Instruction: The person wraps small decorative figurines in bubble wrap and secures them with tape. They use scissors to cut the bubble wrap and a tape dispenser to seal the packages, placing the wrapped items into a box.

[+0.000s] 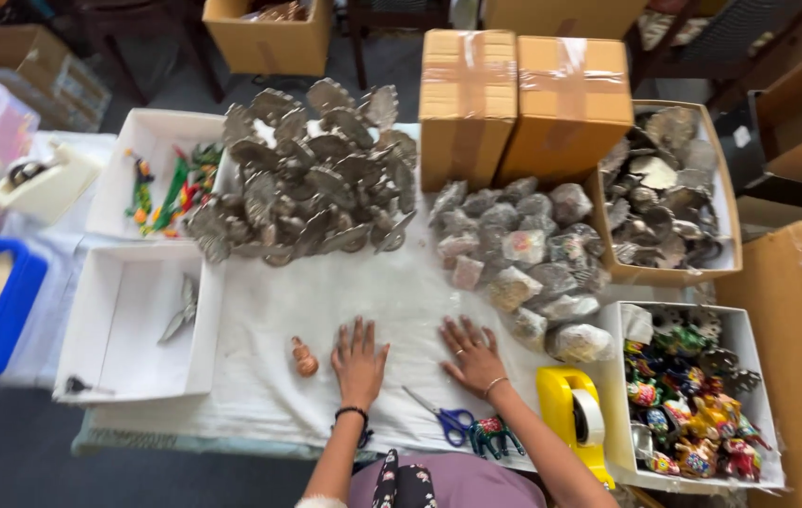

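My left hand (359, 360) and my right hand (472, 355) lie flat, palms down, fingers spread, on the white cloth (279, 310) covering the table. Neither holds anything. A small orange figurine (304, 358) lies just left of my left hand. Blue-handled scissors (443, 414) lie between my forearms, near a small green painted elephant (489, 434). A pile of grey metal leaf-shaped pieces (307, 179) sits beyond my hands, and a heap of pieces wrapped in clear bags (523, 254) lies ahead on the right.
A yellow tape dispenser (572, 414) stands right of my right arm. White boxes hold colourful figurines (692, 414), a single metal piece (180, 310) and coloured strings (171, 193). Two taped cardboard boxes (523, 99) stand behind; an open carton (669, 188) holds more metal pieces.
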